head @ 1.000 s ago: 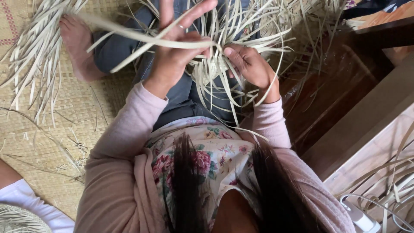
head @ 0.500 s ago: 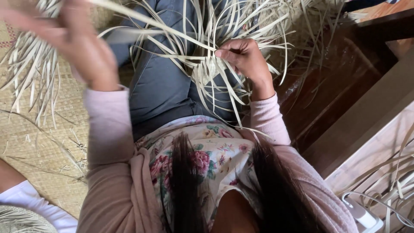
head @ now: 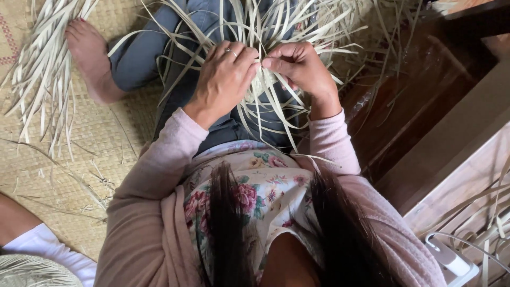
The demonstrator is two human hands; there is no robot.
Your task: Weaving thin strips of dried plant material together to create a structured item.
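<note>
Partly hiding the woven strips (head: 264, 79), both hands are pinching them; left hand (head: 223, 79) is back beside right hand (head: 300, 66).

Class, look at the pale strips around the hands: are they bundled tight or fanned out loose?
Fanned out loose: the pale strips splay outward in every direction.

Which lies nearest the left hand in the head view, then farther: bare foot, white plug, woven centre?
1. Woven centre, touching the left hand.
2. Bare foot, far left on the mat.
3. White plug, bottom right corner.
</note>
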